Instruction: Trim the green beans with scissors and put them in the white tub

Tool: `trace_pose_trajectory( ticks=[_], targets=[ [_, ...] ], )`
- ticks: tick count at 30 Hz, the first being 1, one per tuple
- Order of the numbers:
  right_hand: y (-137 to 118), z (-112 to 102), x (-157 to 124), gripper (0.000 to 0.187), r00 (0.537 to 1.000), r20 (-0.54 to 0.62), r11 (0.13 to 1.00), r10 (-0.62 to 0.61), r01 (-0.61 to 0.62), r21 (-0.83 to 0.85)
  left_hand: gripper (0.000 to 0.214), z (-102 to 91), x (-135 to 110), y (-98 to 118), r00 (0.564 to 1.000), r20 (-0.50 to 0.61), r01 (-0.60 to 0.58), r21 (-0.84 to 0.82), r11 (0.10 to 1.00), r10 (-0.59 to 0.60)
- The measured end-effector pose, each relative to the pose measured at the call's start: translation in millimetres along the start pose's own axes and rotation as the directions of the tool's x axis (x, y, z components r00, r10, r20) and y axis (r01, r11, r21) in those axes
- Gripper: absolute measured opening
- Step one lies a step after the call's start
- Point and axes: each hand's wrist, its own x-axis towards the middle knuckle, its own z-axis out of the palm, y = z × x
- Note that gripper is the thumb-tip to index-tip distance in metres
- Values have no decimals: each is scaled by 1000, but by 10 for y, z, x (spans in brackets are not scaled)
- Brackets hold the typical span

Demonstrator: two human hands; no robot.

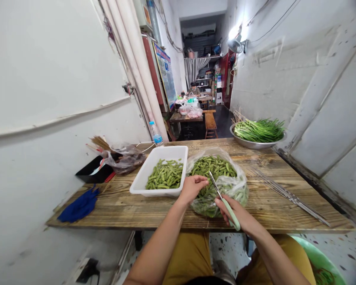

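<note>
The right hand is nearest, its fingers clenched around one pair of pale-green-handled metal scissors. The blades point up and away over one clear plastic bag of green bean pods. Just to its left, the left hand lies at the bag's near edge with fingers curled onto the pods; I cannot tell whether they pinch one.

The bag sits at the front middle of the weathered wooden worktop. Just beside it on the left is one white rectangular plastic tray, partly filled with pods. One blue cloth lies at the near left corner, and a bundle of thin metal skewers runs along the right.

Farther left, one crumpled clear bag of brown sticks sits beside one black plastic bin. At the far edge stand one clear water bottle and one round metal bowl of long green stalks. Down the passage, one seated person is at another table.
</note>
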Motion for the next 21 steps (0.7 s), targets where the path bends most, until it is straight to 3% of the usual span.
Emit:
trace_pose_trajectory(
  ticks=[12, 16, 21],
  targets=[
    [-104, -89, 3, 30, 980, -64, 946, -188, 163, -282, 21, 41, -61, 94, 999, 45, 20, -5, 1000, -20],
    [-17, -74, 47, 34, 994, -78, 990, -83, 73, -120, 28, 24, -26, 117, 996, -19, 78, -182, 980, -83],
    [-26, -17, -4, 36, 999, -11, 997, -37, 38, 74, 30, 50, -31, 165, 979, 54, 200, -446, 872, -197]
  ],
)
